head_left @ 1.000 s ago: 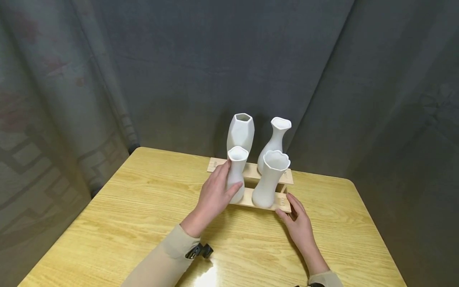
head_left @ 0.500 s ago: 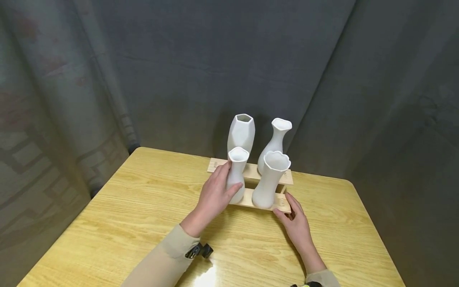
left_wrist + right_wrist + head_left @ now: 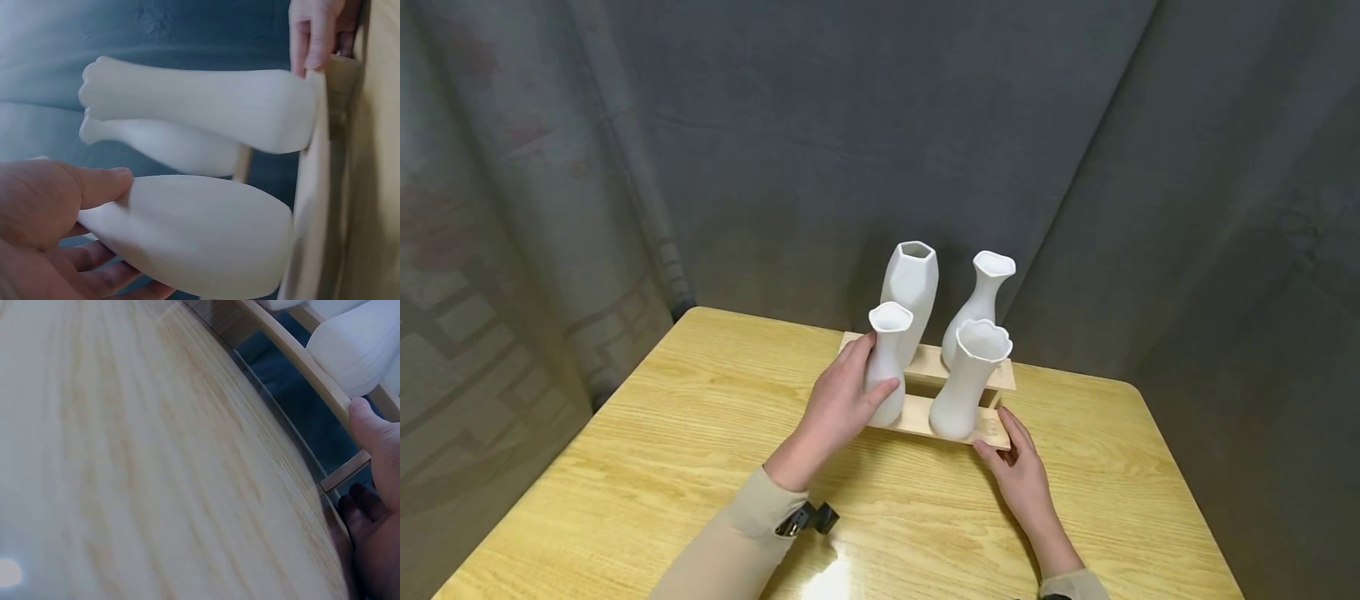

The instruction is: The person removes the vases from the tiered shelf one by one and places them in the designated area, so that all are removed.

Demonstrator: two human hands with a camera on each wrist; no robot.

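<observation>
Near the far edge of the tabletop [image 3: 700, 400], we see a left hand [image 3: 841, 400] curled round a flare-necked white vase [image 3: 887, 362] at the left end of the front step of a two-tier wooden stand [image 3: 917, 414]; a right hand [image 3: 1021, 471] pinches that step's right end between thumb and fingers. We cannot tell whether the vase's base bears fully on the narrow step; let go off-centre, it could tip over the front edge. A tug on the stand could topple the scallop-rimmed vase [image 3: 958, 396] beside the right hand, and a backward slip, we judge, could knock the faceted vase [image 3: 913, 283] behind.
</observation>
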